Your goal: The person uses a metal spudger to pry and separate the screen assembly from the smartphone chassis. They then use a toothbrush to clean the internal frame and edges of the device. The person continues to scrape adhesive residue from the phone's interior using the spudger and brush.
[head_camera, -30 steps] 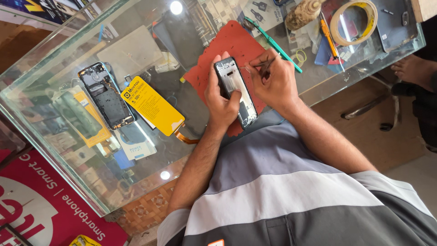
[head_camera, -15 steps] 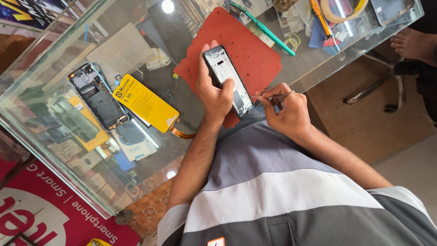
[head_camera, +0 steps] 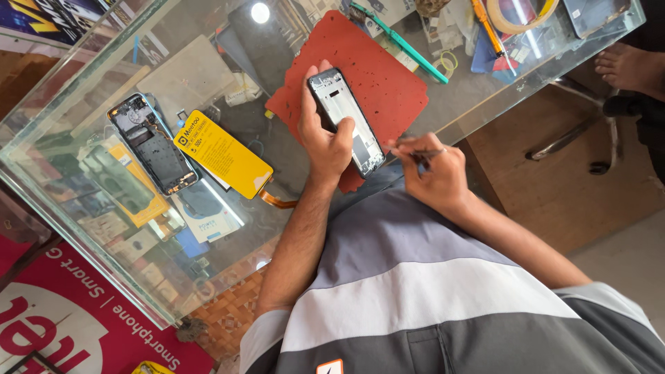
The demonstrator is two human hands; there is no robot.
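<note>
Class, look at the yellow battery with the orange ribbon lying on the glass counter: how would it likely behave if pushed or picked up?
The yellow battery lies flat on the smooth glass counter, so it would probably slide rather than roll or tip. Its slab shape suggests stiffness. The thin orange ribbon curls loosely, so it likely flops and may be delicate.

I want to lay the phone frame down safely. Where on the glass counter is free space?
Free: the red mat above the phone frame held by the left hand, and the glass between the mat and the yellow battery. Crowded: the far edge with the tape roll and green tool, and around the opened phone.
</note>
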